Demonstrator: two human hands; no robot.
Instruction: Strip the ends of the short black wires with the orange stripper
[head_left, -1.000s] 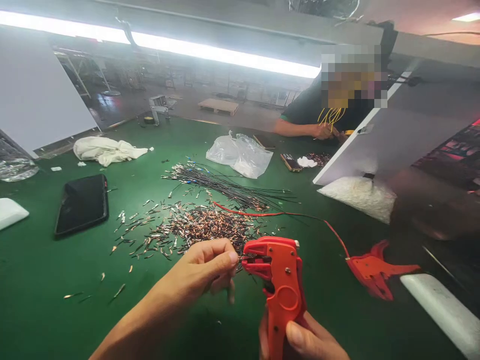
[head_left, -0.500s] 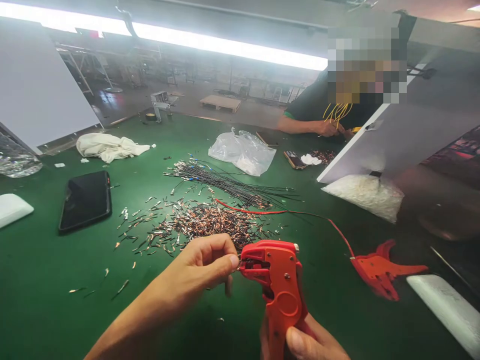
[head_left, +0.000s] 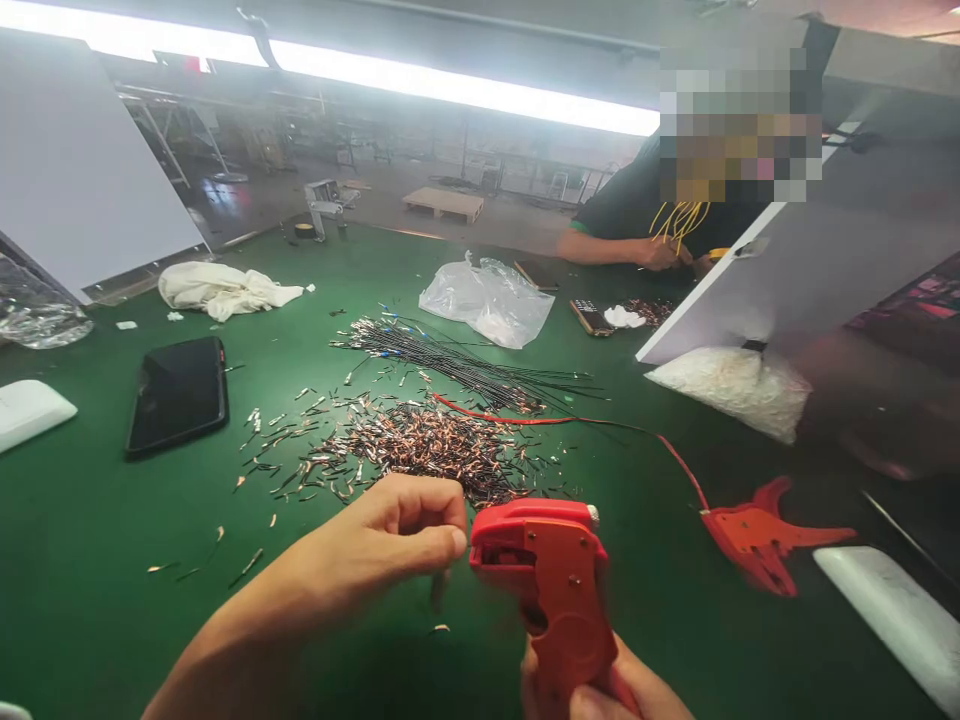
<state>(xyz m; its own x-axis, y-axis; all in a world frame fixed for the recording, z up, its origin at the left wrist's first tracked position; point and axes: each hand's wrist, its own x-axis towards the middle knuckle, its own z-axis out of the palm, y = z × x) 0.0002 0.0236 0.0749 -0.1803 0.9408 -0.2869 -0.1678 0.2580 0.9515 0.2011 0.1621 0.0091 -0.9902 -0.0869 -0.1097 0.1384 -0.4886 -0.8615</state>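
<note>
My left hand (head_left: 409,535) pinches a short wire at the stripper (head_left: 551,585) my right hand (head_left: 607,695) squeezes; stripped bits (head_left: 420,450) heap at twelve o'clock, long wires (head_left: 457,365) wait beyond.

A green table (head_left: 90,600) carries a black phone (head_left: 178,394), white cloth (head_left: 221,288), wire offcuts (head_left: 420,450) and spare red strippers (head_left: 757,540).

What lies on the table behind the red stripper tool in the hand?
Behind the red stripper tool lies a pile of cut wire pieces; the tool covers its near edge.
</note>
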